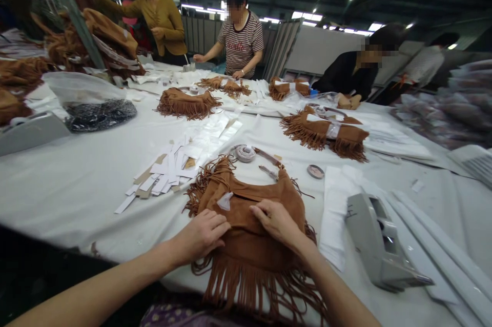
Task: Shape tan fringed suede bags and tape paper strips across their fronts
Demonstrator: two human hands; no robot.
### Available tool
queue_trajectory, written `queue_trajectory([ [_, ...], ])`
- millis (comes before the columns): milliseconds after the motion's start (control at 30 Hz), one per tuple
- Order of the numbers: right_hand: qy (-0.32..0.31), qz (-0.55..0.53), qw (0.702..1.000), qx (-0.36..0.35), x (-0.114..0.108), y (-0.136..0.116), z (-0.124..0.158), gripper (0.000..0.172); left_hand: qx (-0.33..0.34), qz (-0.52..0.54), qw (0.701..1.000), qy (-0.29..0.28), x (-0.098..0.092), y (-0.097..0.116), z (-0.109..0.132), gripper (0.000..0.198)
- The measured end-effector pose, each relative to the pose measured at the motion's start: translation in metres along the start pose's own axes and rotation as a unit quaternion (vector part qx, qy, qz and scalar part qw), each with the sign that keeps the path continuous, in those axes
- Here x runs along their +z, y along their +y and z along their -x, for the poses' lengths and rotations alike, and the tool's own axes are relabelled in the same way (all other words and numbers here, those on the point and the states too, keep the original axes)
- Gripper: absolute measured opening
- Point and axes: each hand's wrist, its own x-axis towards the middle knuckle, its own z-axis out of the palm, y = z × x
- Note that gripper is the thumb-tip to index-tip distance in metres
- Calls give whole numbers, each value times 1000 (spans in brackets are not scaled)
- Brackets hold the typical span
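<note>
A brown suede handbag (246,250) with long fringe lies flat in front of me, its fringed lower edge hanging toward my lap. My left hand (209,229) is on the left side of the bag, fingers bent together against the suede. On the other side, my right hand (274,217) pinches the suede just under the opening slit, thumb and fingers closed. A small piece of white wrap (225,201) sticks out near the left fingers. Beyond the bag's top lie its strap (268,156) and a wrapped coil (245,152).
Paper strips (165,173) are heaped left of the bag. At right stand a grey tape dispenser (380,245) and folded white sheets (334,214). More fringed bags (326,135) lie farther back. Several co-workers (242,35) stand across the white-covered table (96,178); a metal pole (73,12) rises at left.
</note>
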Motion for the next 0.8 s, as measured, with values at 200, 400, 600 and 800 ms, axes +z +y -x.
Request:
queue_trajectory([
  [200,85,185,979,32,-8,41,-2,23,-33,4,994,-103,-6,-3,-14,35],
  [400,86,218,972,-3,5,47,-6,24,-78,15,985,-152,-4,-4,-28,30],
  [600,42,215,975,-30,0,59,-13,26,-59,-8,981,-185,-4,2,-44,9],
  [800,61,218,974,-21,11,72,-16,25,20,72,984,-161,-7,-11,-45,9],
])
